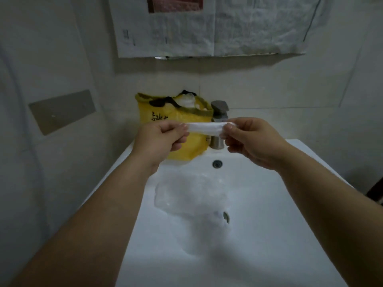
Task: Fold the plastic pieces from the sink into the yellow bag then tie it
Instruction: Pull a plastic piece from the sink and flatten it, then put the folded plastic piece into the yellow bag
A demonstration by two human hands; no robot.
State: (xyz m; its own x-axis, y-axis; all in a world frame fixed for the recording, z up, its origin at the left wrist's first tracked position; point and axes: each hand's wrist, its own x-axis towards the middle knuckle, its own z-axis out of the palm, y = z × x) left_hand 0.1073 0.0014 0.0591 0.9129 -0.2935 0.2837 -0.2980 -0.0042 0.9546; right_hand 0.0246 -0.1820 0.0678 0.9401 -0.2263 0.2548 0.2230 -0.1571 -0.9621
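A limp, light, slippery plastic strip is pinched at both ends by left hand and right hand; yellow bag at twelve o'clock.

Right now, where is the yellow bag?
In the head view, the yellow bag stands at the back left of the sink, just left of the faucet, behind the left hand and the plastic strip.

Glossy white ceramic sink — brushed metal tap — crinkled yellow plastic bag.
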